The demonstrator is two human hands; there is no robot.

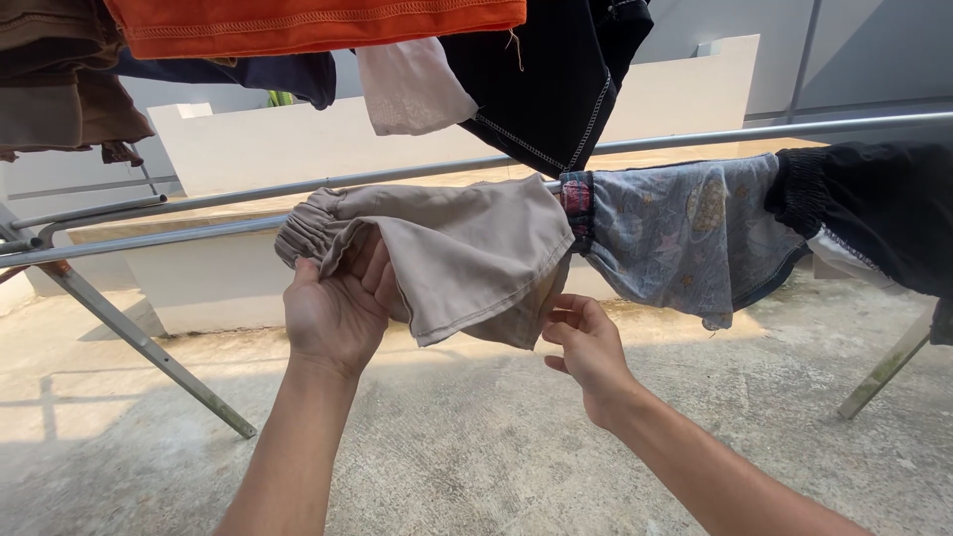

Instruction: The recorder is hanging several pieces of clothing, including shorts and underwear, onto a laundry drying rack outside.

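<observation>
Two bare hands, raised from the near edge toward a drying rack.

Left hand [336, 316]: palm up, fingers curled under the gathered waistband side of the beige shorts [452, 253], gripping the cloth.

Right hand [586, 342]: fingers pinched on the lower hem corner of the same garment; thumb and forefinger closed on fabric.

Beige shorts: draped over the near rail [149, 241], long axis running left to right along it, hem hanging toward the hands. Both hands touch it; the left sits higher and closer to the rail.

Right of it, touching: blue-grey patterned garment [685, 233], then black garment [874, 208].

Farther, above: second rail [695, 139], orange cloth [318, 25], dark stitched garment [556, 89], white low wall [298, 149].

Below: concrete floor [476, 447].
</observation>
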